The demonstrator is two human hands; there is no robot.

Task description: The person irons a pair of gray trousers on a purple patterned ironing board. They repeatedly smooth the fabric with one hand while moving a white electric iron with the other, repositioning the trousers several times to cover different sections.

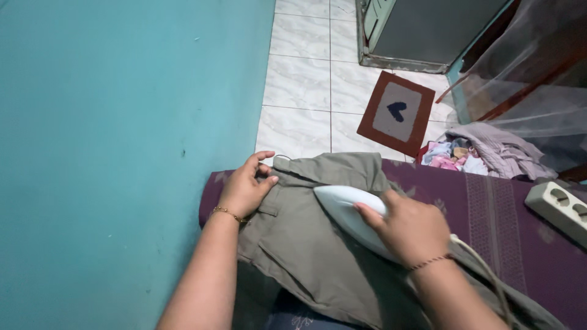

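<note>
While my right hand (411, 227) wraps over the handle of a smooth, pale blue-white iron (345, 208), its fingers pressed together around the grip, the pointed nose of the iron juts out ahead of the knuckles and rests on a matte olive-grey garment (306, 250) of woven cloth with a stitched pocket flap. I see my left hand (246, 186), well to the left of that grip, pinching a fold at the garment's upper edge between thumb and fingers; a thin gold bracelet circles that wrist, a reddish cord the other. A pale cable (483, 263) trails back from behind the gripping hand and leaves the picture at the lower right. Beneath the garment lies a purple patterned cloth (489, 208), and far right of the grip sits a white, blocky power strip (559, 208), cut off by the picture's edge. Beyond the hands, I note glossy marbled floor tiles (299, 79), a small rectangular brown-bordered mat (396, 113) and a crumpled heap of clothes (483, 153). My hand hides the iron's rear and soleplate.
</note>
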